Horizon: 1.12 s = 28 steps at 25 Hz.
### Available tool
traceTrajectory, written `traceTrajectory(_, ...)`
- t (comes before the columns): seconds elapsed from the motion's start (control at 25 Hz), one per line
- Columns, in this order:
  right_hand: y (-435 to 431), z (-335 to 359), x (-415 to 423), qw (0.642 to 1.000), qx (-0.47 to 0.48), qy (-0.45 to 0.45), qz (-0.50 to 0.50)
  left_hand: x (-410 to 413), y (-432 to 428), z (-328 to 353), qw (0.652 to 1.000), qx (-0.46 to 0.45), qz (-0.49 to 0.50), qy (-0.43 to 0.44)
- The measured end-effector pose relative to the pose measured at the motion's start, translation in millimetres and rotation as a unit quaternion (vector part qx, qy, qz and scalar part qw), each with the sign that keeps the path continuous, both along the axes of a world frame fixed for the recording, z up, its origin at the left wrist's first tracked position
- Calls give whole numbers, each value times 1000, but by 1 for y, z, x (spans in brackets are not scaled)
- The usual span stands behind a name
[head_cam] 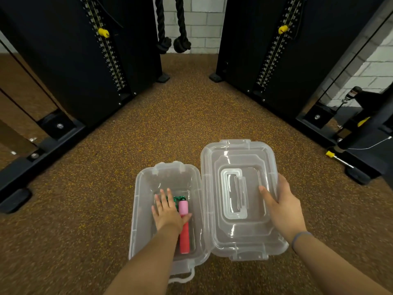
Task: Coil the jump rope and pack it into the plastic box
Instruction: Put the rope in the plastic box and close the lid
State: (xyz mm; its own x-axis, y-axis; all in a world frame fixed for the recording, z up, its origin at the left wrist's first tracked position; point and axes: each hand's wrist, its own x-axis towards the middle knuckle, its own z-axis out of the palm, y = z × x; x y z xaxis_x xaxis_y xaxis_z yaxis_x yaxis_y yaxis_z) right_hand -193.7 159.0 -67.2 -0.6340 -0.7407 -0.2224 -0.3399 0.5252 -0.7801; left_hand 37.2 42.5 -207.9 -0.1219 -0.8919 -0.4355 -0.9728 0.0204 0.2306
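The clear plastic box [146, 179] stands open on the speckled brown floor in front of me. Inside it lies the jump rope: a pink and red handle [184, 228] along the bottom and a bunch of green rope [177, 200] at its far end. My left hand [168, 211] rests flat inside the box, fingers spread, pressing on the rope and partly hiding it. The box's clear lid [238, 158], with a moulded carry handle, is just to the right of the box. My right hand [280, 205] grips the lid's right edge, thumb on top.
Two black weight-stack machines flank the floor, the left one [70, 67] and the right one [274, 60], each with a yellow selector pin. Thick black ropes [172, 39] hang at the far white brick wall. A yellow-handled pin [338, 158] lies at the right.
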Motion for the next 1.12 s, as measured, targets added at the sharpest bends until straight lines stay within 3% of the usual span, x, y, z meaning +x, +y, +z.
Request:
traceTrajectory(0.28,1,6,17,1000,-4,-24,6,37,-23,77,989,-28,-77,122)
traceTrajectory(0.56,-3,2,54,999,23,-27,38,91,-40,156,989,-71,-49,117)
traceTrajectory(0.76,-23,-18,102,992,67,-26,104,114,-26,164,991,-107,-56,59)
traceTrajectory(1.0,-52,-33,139,987,91,-45,125,104,-13,137,998,-23,-37,39)
traceTrajectory(1.12,-62,-39,145,987,96,-52,120,96,-8,125,989,53,81,107)
